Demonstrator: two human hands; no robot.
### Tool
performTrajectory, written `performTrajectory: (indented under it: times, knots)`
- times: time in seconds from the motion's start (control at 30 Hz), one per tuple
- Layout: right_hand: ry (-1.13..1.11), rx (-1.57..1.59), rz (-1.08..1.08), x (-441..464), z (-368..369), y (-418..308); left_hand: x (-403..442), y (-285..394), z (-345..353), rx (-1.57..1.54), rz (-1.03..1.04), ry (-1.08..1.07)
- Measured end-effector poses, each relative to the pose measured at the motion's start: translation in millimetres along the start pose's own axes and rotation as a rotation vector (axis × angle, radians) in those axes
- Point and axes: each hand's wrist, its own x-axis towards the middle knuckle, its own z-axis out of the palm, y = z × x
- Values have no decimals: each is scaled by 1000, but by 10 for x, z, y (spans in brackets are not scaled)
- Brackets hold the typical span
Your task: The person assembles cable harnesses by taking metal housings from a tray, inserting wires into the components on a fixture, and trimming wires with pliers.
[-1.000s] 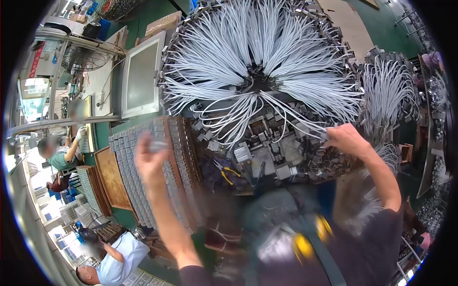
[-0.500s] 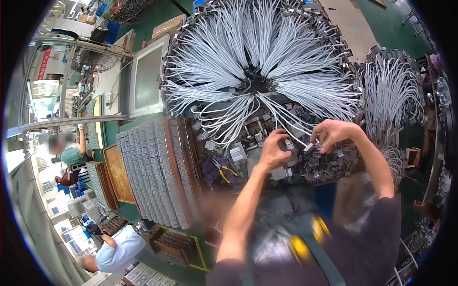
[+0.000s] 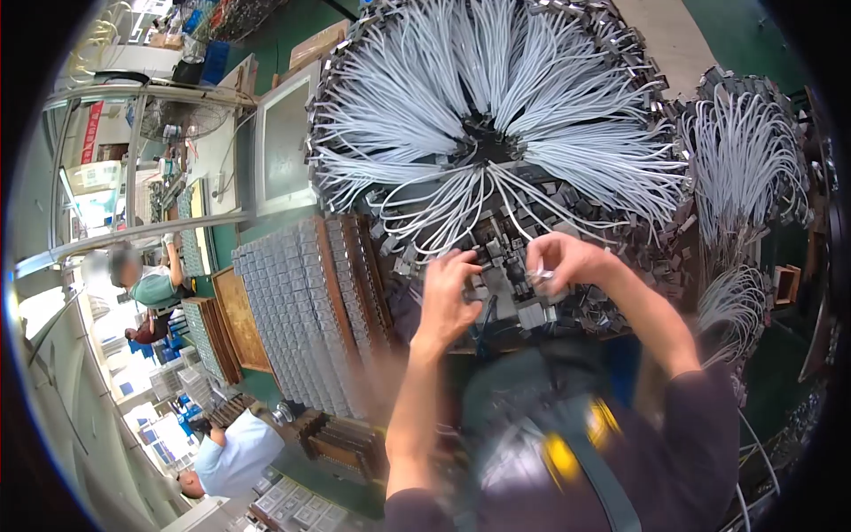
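My right hand (image 3: 567, 264) is closed in a pinch on a small silvery metal part (image 3: 541, 276) above the bench. A pale grey cable (image 3: 512, 202) runs down towards these fingers; whether it joins the part is hidden. Left of it, my left hand (image 3: 448, 297) is open, thumb and curled fingers apart, beside a metal fixture (image 3: 510, 270). Beyond both hands, a large fan of pale grey cables (image 3: 399, 115) with metal connector ends spreads around a dark centre. A smaller bunch of cables (image 3: 434, 213) hangs towards me.
Stacked rows of grey blocks (image 3: 292, 310) stand on the left. More cables (image 3: 740, 168) lie in a bundle at the right, near a small wooden box (image 3: 785, 284). Loose metal pieces (image 3: 607, 306) cover the bench on the right. Two people (image 3: 239, 452) (image 3: 155, 284) are at the far left.
Both hands have moved left over the bench, the right one away from the loose metal pieces to the fixture. My view has shifted slightly.
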Motion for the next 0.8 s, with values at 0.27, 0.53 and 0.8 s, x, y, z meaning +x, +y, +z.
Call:
performTrajectory:
  times: [0.27,0.53,0.8]
  knots:
    - [174,-1195,-72,342,475,205,-453,-143,368,-700,-384,-142]
    - [98,-1132,21,300,418,227,-386,80,274,-663,-411,-223]
    - [109,-912,190,245,352,238,-506,283,348,-417,-325,-163]
